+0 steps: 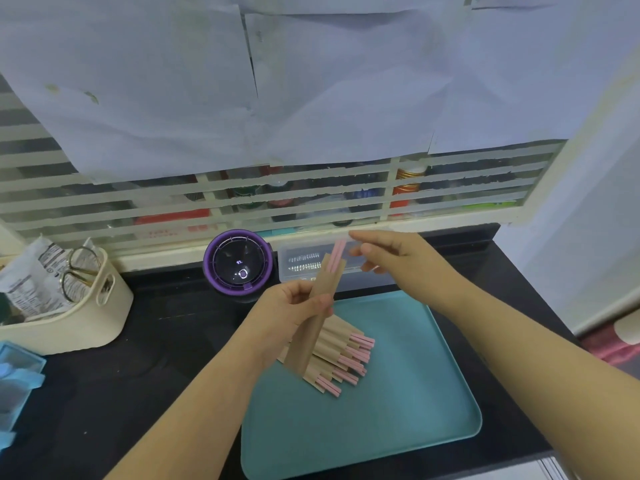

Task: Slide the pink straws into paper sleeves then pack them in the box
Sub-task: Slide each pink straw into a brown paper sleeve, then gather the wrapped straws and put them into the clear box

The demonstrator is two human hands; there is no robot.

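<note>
My left hand (294, 308) grips a brown paper sleeve (317, 315) held tilted above the teal tray (408, 393). Two pink straws (337, 256) stick out of the sleeve's upper end. My right hand (391, 252) hovers at the straws' tips with its fingers spread, and blur hides whether it touches them. On the tray lies a pile of sleeved straws (341, 355), pink ends pointing right. A clear plastic box (318, 263) stands behind the hands at the counter's back edge.
A purple round device (239, 263) sits left of the clear box. A cream basket (69, 306) with packets and scissors stands at the left, blue containers (14, 382) below it. Slatted shelving with jars runs behind the black counter (156, 341).
</note>
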